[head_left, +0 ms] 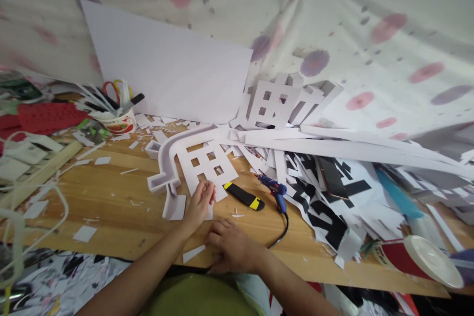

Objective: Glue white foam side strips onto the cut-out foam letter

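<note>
My left hand [200, 203] lies flat with fingers stretched on the lower edge of a white foam-board cut-out character [207, 164] on the wooden table [111, 192]. My right hand [231, 249] rests palm-down near the table's front edge, fingers curled toward a small white strip [193, 254]; whether it holds anything is hidden. A black-and-yellow utility knife [244, 196] lies just right of my left hand. A blue glue gun [276, 192] with a black cord lies beyond the knife.
A large white board [166, 64] leans at the back. Another white cut-out character [281, 101] stands behind. Piled white strips and black-and-white offcuts [333, 192] fill the right. A cup with scissors and pens [116, 108] sits at the back left. A red paper cup [414, 256] lies on its side.
</note>
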Tool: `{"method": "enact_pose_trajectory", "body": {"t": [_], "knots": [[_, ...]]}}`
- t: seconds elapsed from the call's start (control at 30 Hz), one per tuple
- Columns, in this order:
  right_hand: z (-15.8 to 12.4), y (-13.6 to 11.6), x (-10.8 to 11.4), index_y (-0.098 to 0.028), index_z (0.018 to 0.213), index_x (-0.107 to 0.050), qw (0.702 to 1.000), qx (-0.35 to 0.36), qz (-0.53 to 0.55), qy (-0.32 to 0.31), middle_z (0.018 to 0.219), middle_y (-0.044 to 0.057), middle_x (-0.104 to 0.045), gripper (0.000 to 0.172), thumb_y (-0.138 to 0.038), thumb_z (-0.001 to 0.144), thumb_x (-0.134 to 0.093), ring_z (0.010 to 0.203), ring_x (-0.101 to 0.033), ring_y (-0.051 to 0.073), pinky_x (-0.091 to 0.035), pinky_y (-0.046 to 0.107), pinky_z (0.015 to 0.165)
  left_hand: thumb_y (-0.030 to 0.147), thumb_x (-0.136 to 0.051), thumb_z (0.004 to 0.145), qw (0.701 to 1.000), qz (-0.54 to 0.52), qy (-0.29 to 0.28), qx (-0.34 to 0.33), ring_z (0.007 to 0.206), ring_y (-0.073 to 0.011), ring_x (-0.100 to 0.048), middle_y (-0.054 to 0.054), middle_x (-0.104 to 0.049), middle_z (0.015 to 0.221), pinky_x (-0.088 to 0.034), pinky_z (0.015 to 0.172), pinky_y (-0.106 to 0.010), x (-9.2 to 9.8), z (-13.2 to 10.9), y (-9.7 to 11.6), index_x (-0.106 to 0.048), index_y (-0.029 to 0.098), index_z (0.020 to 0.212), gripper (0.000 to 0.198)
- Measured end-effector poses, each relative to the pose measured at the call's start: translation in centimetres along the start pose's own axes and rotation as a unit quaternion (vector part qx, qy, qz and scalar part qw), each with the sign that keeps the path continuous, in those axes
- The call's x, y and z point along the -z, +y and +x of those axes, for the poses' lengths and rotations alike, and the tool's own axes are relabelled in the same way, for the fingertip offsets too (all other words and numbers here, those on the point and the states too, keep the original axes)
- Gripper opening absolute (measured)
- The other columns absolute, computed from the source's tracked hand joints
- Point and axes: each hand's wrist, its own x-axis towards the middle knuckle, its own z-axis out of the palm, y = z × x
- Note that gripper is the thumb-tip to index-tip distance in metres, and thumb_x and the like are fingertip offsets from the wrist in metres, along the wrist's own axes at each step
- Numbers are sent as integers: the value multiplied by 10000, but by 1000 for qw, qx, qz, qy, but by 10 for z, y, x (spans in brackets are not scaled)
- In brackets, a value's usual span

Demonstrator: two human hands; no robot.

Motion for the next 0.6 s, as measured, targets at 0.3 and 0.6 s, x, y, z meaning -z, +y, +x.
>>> {"method": "enact_pose_trajectory", "body": {"t": [0.3, 0.6], "knots": [[1, 1, -3, -206, 1071, -529, 1000, 23, -14, -15, 1032, 57, -525, 537, -520, 658, -668, 959, -439, 217, -319, 345, 857, 451, -439, 845, 1000, -22, -16, 12, 550, -99, -415, 45, -443, 593, -358, 555, -235, 12, -12, 3, -460, 202, 730, 275], [-13, -3, 5, -197, 968, -591, 998, 18, 37, 55, 968, 37, -536, 227, -313, 774, -616, 904, -454, 169, -353, 287, 822, 452, -452, 837, 999, -9, -32, 28, 563, -94, -430, 45, -455, 639, -372, 567, -230, 15, -34, 1, -473, 204, 774, 257]]}}
